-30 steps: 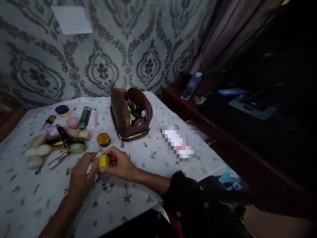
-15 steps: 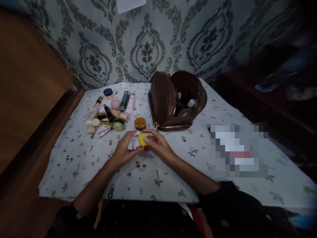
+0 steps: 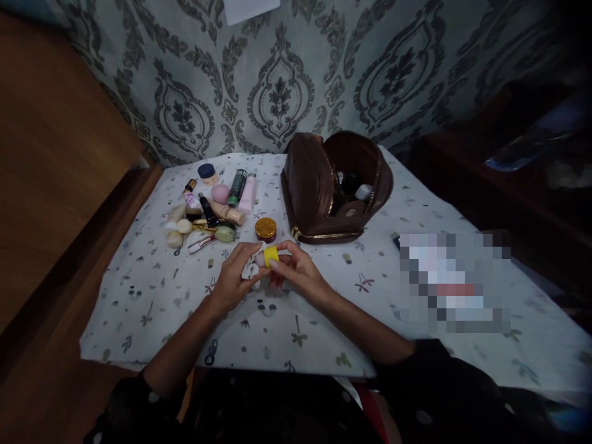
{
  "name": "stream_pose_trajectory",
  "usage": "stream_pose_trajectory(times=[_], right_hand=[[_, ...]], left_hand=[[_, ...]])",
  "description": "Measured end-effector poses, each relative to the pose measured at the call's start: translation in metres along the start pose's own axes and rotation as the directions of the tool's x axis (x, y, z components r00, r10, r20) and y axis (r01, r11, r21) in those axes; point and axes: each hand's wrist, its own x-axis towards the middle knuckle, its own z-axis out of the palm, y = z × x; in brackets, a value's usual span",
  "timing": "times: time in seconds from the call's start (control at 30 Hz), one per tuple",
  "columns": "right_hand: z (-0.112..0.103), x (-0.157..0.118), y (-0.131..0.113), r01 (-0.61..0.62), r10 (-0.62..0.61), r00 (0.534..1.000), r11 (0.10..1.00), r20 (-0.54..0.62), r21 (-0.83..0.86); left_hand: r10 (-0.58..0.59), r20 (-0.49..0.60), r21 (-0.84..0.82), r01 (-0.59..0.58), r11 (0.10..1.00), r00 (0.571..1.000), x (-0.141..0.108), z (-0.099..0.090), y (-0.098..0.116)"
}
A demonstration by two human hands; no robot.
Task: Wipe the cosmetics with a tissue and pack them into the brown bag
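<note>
"Where's the container [image 3: 271, 254]?"
"Over the worktop [image 3: 171, 333], left hand [image 3: 234, 274] pinching it with a tissue [image 3: 250, 270], right hand [image 3: 301, 271] pinching its yellow end!"
"Danger?"
"If that tissue slides, it could slip and knock the amber jar [image 3: 265, 228]!"
"Count?"
"One container, one tissue, one amber jar, one bag [image 3: 306, 191], one pink sponge [image 3: 220, 194]!"

The person wears a black garment of soft-looking cloth [image 3: 268, 407], decorated with small whitish round dots [image 3: 423, 417], which are spread widely. The loose black left sleeve [image 3: 132, 410] and the loose black right sleeve [image 3: 444, 388] carry the same dots and finish on the arm, so both forearms [image 3: 370, 327] are uncovered. A narrow red strip [image 3: 372, 410] appears below (whether it belongs to the clothing, I cannot tell).
</note>
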Motion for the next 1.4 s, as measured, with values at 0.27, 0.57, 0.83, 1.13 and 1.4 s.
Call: stream_pose_trajectory(times=[0.27, 0.57, 0.83, 1.13, 1.4], right_hand=[[0.002, -0.002, -0.001, -0.111, 0.112, 0.994, 0.992, -0.008, 0.061], [0.001, 0.002, -0.004, 0.095, -0.094, 0.992, 0.995, -0.078, 0.009], [0.001, 0.004, 0.001, 0.049, -0.040, 0.991, 0.997, -0.128, 0.064], [0.005, 0.004, 0.001, -0.022, 0.073, 0.976, 0.970, -0.205, 0.243], [-0.001, 0.008, 0.003, -0.072, 0.181, 0.964, 0.885, -0.197, 0.460]], left_hand=[[-0.043, 0.079, 0.005, 0.043, 0.999, 0.996, -0.001, -0.001, -0.002], [-0.281, 0.067, -0.187, 0.289, 0.939, 0.957, 0.002, -0.002, 0.001], [-0.061, -0.015, -0.039, 0.061, 0.997, 0.998, 0.000, 0.001, -0.004], [0.075, 0.060, 0.061, -0.079, 0.995, 0.995, -0.001, -0.002, -0.002], [0.141, 0.152, 0.027, -0.147, 0.989, 0.978, -0.002, -0.001, 0.001]])
